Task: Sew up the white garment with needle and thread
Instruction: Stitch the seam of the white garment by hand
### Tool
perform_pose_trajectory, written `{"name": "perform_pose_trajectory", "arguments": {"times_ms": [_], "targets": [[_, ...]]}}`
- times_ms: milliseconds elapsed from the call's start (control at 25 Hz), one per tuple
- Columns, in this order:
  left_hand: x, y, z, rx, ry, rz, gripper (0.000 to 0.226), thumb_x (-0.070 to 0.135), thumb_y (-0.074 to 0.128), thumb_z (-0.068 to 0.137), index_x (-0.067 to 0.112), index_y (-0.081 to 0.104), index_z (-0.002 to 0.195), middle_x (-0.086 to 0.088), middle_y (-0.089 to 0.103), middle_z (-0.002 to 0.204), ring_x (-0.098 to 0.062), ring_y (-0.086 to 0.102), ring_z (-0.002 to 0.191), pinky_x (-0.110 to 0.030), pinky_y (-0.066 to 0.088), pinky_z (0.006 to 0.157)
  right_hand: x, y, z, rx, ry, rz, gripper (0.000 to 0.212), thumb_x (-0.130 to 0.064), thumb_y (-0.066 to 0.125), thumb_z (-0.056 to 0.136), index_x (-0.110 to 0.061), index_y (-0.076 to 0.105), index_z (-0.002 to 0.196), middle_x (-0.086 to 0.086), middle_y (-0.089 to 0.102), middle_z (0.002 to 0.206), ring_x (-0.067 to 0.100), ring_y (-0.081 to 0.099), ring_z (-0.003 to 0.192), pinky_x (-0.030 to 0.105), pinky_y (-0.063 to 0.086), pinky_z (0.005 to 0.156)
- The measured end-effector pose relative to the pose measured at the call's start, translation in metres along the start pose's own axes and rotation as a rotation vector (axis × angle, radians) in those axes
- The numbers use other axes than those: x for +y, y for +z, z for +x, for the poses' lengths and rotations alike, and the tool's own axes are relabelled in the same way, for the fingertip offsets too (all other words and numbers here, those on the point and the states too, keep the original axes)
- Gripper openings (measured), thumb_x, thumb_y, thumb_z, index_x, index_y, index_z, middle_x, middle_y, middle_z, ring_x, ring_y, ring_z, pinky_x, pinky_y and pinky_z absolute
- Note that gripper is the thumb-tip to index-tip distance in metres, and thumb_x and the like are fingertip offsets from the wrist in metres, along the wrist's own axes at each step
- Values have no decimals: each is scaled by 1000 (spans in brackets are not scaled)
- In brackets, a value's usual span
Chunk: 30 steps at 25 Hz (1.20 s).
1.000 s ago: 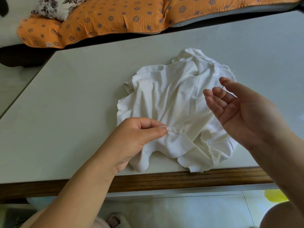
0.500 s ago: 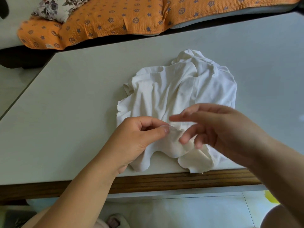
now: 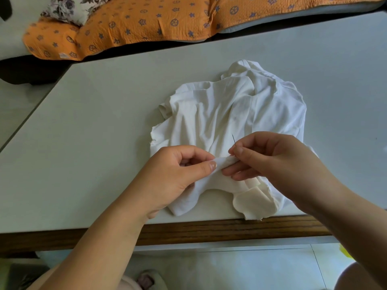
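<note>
Garment (image 3: 230, 114), white, crumpled, laid at near edge of grey table (image 3: 94, 132); small fold pinched by left hand (image 3: 173, 174) thumb and forefinger. Needle (image 3: 234, 140) pinched in right hand (image 3: 278, 164) fingertips, projecting upward, just beside fold. Orange patterned quilt (image 3: 146, 24) seen beyond table.

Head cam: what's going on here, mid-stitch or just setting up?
A person is hand-sewing a crumpled white garment that lies on a pale table, near its front edge. The left hand pinches a raised fold of the fabric. The right hand pinches the needle right at that fold, one end poking up above the fingers. It looks mid-stitch, though the thread is too fine to make out. An orange patterned cushion sits beyond the table.
</note>
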State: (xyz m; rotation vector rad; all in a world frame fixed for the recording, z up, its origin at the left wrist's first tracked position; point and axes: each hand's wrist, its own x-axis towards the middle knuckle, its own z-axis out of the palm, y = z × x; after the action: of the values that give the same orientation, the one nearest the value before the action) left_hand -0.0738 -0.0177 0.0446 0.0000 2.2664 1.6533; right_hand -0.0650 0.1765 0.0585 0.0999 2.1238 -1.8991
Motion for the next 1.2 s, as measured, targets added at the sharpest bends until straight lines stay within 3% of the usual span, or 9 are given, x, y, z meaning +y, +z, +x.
{"name": "perform_pose_trajectory", "arguments": {"times_ms": [160,280,360,520,760,920,1040,1200], "targets": [[4,3,0,-12,-9,-68,3,24,75,75,22,74,76,10,61,61,-2,52,58,-12,40,50,0,0,-1,18,-12,12,12,-14,61,94,-7,69,90,8,76,73,16,74,68,16,56,62],[2,4,0,5,13,-22,19,36,76,66,22,73,78,5,63,66,-3,56,64,-15,44,58,0,-1,-1,30,-31,1,11,-13,61,94,-7,69,89,7,76,72,15,74,67,15,56,62],[1,3,0,31,61,102,12,33,80,72,25,73,78,-4,64,73,-9,56,67,-21,48,63,1,-1,-1,38,-43,-22,11,-12,61,94,-8,70,89,6,76,71,15,74,67,16,57,64],[3,0,-2,76,170,271,10,26,81,76,30,72,76,4,62,71,-9,55,66,-12,46,62,2,-3,-1,57,-55,-50,11,-13,61,95,-10,70,90,4,76,71,15,74,67,16,57,65],[0,-1,0,63,233,384,10,33,80,75,34,70,73,4,58,75,-8,54,68,-21,46,66,1,-4,0,72,-72,-49,12,-11,60,95,-10,70,90,4,76,70,14,74,66,16,57,64],[1,-2,-1,84,293,414,15,33,80,74,34,66,70,12,62,79,-5,60,82,-11,43,73,2,-4,0,71,-88,-47,13,-10,59,96,-11,70,89,4,76,72,15,74,68,17,57,65],[2,0,-2,36,268,371,12,30,81,75,31,69,73,11,64,75,-5,61,72,-21,52,68,2,-4,0,74,-98,-44,13,-10,59,96,-11,70,88,4,76,72,15,74,69,18,58,65],[4,-1,-3,36,245,391,15,27,82,75,33,68,77,16,48,58,-2,42,53,-10,38,54,2,-6,0,82,-98,-44,13,-12,60,95,-10,70,88,4,76,72,16,75,69,20,59,67]]}}
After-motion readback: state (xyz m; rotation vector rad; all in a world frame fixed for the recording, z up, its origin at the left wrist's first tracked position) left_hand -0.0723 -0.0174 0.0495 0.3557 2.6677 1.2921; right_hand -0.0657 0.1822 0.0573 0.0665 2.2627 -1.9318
